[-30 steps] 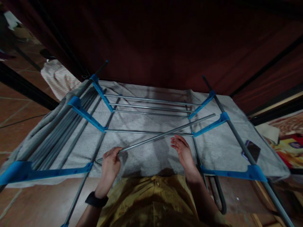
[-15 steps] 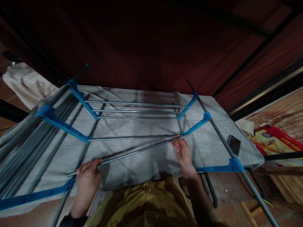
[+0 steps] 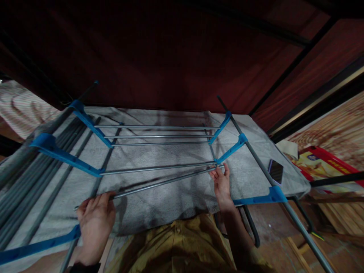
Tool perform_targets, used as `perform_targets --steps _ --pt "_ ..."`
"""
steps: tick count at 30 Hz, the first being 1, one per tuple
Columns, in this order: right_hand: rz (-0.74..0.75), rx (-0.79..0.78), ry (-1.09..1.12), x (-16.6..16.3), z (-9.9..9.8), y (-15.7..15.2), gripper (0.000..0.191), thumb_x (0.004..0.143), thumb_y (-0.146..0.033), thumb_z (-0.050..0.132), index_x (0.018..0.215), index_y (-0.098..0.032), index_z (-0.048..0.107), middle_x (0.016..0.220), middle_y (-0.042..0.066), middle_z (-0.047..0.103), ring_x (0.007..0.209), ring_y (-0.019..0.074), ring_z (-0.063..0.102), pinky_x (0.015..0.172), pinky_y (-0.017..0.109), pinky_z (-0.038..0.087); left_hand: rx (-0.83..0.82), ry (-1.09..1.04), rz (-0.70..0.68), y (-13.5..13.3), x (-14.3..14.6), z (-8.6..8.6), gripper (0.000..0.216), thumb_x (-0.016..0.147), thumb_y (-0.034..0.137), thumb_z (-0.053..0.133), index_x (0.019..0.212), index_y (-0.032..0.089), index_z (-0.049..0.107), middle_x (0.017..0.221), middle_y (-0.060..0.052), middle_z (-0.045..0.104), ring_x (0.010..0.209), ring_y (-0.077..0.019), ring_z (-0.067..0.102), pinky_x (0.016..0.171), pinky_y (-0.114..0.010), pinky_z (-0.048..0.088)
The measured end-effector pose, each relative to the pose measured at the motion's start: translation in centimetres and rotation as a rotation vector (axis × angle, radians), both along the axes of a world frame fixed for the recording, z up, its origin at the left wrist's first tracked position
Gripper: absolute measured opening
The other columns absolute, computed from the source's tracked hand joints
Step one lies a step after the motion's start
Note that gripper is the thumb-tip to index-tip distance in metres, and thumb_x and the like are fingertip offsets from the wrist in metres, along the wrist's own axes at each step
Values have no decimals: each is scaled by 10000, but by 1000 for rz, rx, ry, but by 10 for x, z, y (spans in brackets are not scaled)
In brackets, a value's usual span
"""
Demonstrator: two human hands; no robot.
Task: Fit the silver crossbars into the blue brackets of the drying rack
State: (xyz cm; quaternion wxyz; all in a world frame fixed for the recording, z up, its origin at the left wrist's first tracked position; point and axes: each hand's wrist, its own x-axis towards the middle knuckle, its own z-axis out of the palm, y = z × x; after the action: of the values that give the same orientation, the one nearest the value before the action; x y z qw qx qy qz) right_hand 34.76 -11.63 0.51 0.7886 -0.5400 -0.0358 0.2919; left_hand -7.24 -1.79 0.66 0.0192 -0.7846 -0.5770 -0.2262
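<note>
A loose grey metal tube [image 3: 159, 184] slants across the front of a partly built rack. My left hand [image 3: 96, 214] is wrapped round the tube near its left end, which pokes out past the fingers. At the other end, my right hand [image 3: 221, 182] holds the tube between thumb and fingers, close to a blue plastic bracket [image 3: 231, 150] on the right side. Just behind it, a fixed crossbar [image 3: 159, 167] joins this bracket to a blue bracket [image 3: 68, 158] on the left. Farther back, three crossbars [image 3: 159, 135] span the rear brackets.
A grey cloth [image 3: 176, 204] covers the surface below. Several spare tubes [image 3: 42, 174] lie at the left. A phone [image 3: 275, 171] rests at the right, near a red and yellow box [image 3: 327, 165]. Another blue bracket [image 3: 258, 198] sits on the right upright [image 3: 260, 159]. Dark red fabric hangs behind.
The view has shifted slightly. My left hand has moved a little left and nearer with the tube. My right hand's fingers have spread near the tube's end by the bracket.
</note>
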Motion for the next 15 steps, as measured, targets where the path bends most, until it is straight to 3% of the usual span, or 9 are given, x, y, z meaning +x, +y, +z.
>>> perform_targets --steps 5,11,15 --pt "-9 -50 -63 -2 -5 -3 649 726 -429 794 1287 -298 495 841 -72 668 693 110 650 739 274 571 58 -71 82 4 5 10 198 875 301 402 977 309 571 931 -7 682 1038 -280 620 1147 -571 288" --pt "-9 -22 -42 2 -14 -5 492 745 -414 762 1164 -272 547 883 -40 706 776 141 688 792 321 584 163 -107 82 9 4 17 239 936 289 432 1002 219 651 1057 -130 714 1298 -352 541 1168 -650 157" --pt "-65 -6 -13 8 -22 -15 460 692 -351 802 1078 -276 564 784 -71 671 724 129 680 775 315 594 134 -123 137 7 1 17 229 946 259 467 1031 197 671 1151 -155 697 1352 -351 501 1182 -641 112"
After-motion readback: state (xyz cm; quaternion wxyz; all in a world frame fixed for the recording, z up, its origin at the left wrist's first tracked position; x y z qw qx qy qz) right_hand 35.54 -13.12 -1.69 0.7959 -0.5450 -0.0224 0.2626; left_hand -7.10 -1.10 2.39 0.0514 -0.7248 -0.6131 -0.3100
